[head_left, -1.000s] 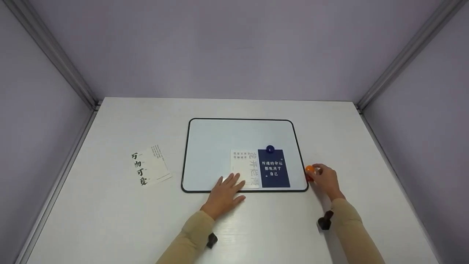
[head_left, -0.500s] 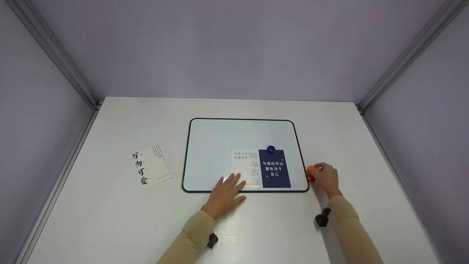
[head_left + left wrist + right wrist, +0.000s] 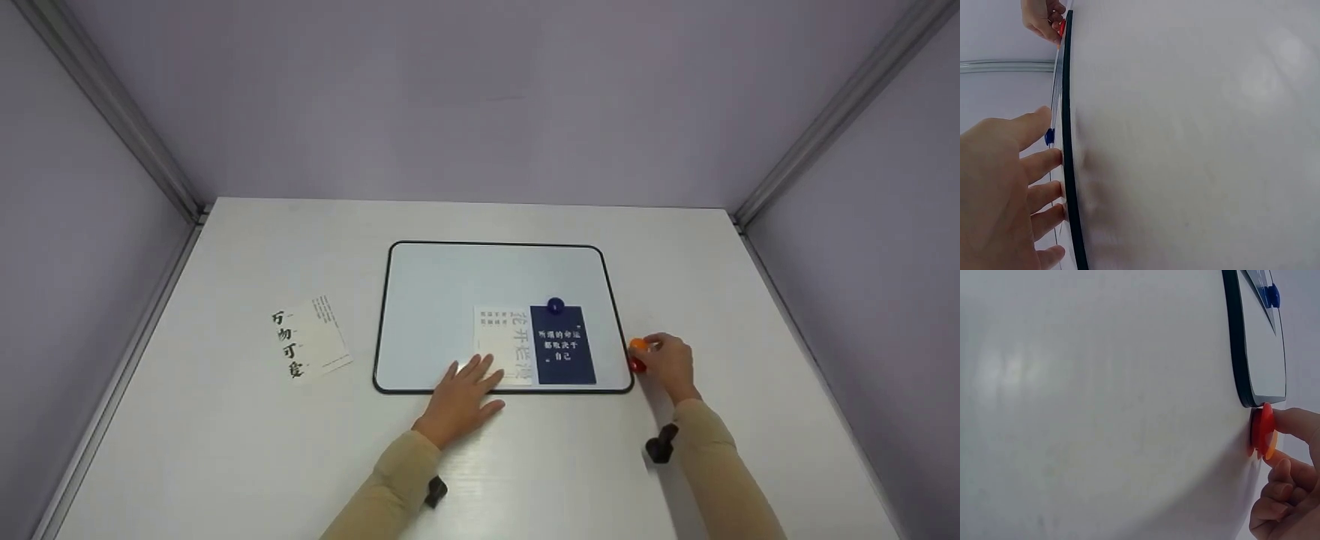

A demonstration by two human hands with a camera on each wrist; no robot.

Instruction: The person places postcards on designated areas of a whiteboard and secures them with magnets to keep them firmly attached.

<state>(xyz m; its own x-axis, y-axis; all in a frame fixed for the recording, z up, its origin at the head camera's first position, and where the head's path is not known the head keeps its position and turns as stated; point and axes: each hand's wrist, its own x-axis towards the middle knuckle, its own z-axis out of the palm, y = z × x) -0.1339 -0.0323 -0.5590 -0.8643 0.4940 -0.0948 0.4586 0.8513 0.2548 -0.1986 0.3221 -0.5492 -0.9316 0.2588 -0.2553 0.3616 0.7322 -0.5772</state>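
My left hand [image 3: 459,401] rests with spread, straight fingers on the lower edge of the whiteboard [image 3: 427,300], its fingertips over the bottom corner of a white card [image 3: 501,337] printed with grey characters. To the right of that card lies a dark blue card [image 3: 562,360], with a round blue magnet [image 3: 555,305] on its top edge. Just off the board's lower right side, my right hand [image 3: 670,367] pinches an orange magnet [image 3: 1273,445] between thumb and index finger. A red magnet [image 3: 1262,430] stands right beside it on the table.
Another white card [image 3: 311,337] with black handwriting-style characters lies tilted on the white table [image 3: 225,450], left of the board. Grey walls [image 3: 465,105] enclose the back and both sides. A black device [image 3: 660,446] hangs at the right wrist.
The right hand and wrist have shifted very slightly, and more of the red magnet shows below the orange one. The left hand keeps its place on the board.
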